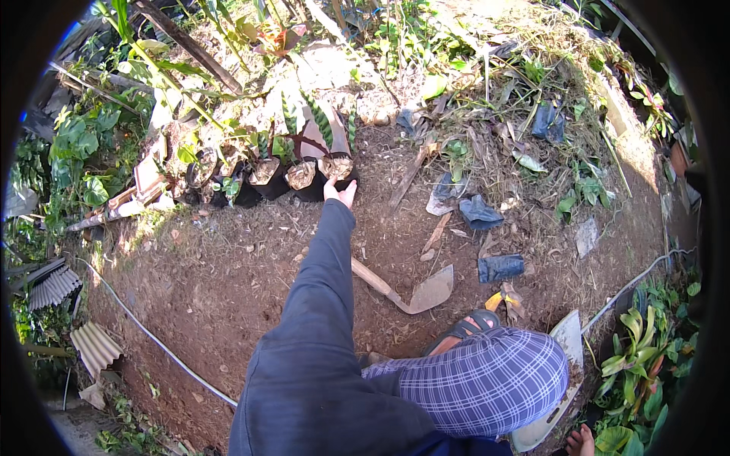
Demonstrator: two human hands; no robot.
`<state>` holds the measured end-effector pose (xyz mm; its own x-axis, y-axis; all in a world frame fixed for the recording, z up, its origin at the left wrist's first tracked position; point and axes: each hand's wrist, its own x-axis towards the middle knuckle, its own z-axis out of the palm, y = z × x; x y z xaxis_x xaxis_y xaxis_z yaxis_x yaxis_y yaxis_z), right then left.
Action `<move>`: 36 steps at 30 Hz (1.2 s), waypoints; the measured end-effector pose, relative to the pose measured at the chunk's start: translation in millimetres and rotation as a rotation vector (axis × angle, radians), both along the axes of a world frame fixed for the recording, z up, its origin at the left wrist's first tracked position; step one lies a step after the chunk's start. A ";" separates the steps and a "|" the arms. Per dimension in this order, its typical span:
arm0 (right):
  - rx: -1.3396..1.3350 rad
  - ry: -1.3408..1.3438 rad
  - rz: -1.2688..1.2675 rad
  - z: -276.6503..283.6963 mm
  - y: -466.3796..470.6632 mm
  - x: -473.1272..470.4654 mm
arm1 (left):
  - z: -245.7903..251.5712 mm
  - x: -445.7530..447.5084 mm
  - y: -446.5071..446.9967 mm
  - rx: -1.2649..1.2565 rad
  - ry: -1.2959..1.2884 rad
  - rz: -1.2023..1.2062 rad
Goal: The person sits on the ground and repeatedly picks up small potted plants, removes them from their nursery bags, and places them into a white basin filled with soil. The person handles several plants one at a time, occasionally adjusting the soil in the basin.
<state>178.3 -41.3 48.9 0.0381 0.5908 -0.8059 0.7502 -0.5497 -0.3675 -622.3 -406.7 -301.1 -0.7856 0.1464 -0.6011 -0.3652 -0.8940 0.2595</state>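
My left hand [340, 192], at the end of a long dark sleeve, grips the near side of a black planting bag [349, 181] at the right end of a row. This bag is filled with pale chopped plant matter, and banded upright leaves [319, 119] rise behind it. Beside it on the left stands a second filled bag [303, 181], then a third bag [268, 179]. My right hand [580, 442] shows only as fingers at the bottom right rim; whether it holds anything is hidden. A short wooden-handled hoe [373, 277] with a broad metal blade lies on the soil below my left hand.
Crumpled black bags [481, 212] and a flattened one [501, 268] lie on the soil [228, 285]. A cable or hose [154, 336] crosses the ground. A pale plastic piece [547, 424] is beside my plaid-covered knee [485, 376]. Dry cuttings [502, 102] heap up behind.
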 end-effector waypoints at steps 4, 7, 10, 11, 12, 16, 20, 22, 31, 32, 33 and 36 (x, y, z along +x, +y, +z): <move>-0.003 -0.029 0.045 -4.9 5.1 -2.8 | 9.6 9.7 4.4 -0.020 0.086 -0.026; -0.028 0.005 0.026 -8.4 9.5 -0.1 | 7.8 16.1 8.2 -0.109 0.005 -0.011; -0.024 0.000 0.035 -14.3 15.7 9.5 | 4.1 21.6 9.5 -0.178 -0.133 -0.014; -0.022 0.004 0.030 -17.2 18.1 14.8 | 3.2 23.7 11.2 -0.199 -0.189 -0.043; -0.020 0.009 0.023 -20.3 20.6 21.3 | 2.4 27.2 12.8 -0.223 -0.260 -0.063; 0.021 0.035 0.021 -38.2 32.9 52.7 | 7.3 51.3 28.4 -0.262 -0.310 -0.170; 0.061 0.033 -0.015 -45.4 32.3 78.6 | 29.3 96.9 65.9 -0.281 -0.266 -0.284; 0.066 0.037 -0.017 -42.2 28.4 84.7 | 44.0 134.0 83.5 -0.275 -0.211 -0.373; 0.162 -0.090 0.156 -61.1 21.7 150.4 | 73.3 309.0 116.7 -0.281 -0.164 -0.813; 0.164 -0.055 0.245 -69.7 27.2 162.5 | 71.3 321.8 120.6 -0.290 -0.210 -0.853; 0.179 -0.058 0.323 -72.4 24.1 181.1 | 66.0 329.9 123.9 -0.379 -0.241 -0.859; 0.131 -0.406 0.514 -76.3 24.6 221.5 | 28.9 340.5 123.0 -0.503 -0.033 -0.932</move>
<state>399.7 -16.7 -27.4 0.0106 0.7070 -0.7071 0.9977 -0.0550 -0.0400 -281.8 -283.7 -272.2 -0.4733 0.4110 -0.7791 -0.8650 -0.0497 0.4993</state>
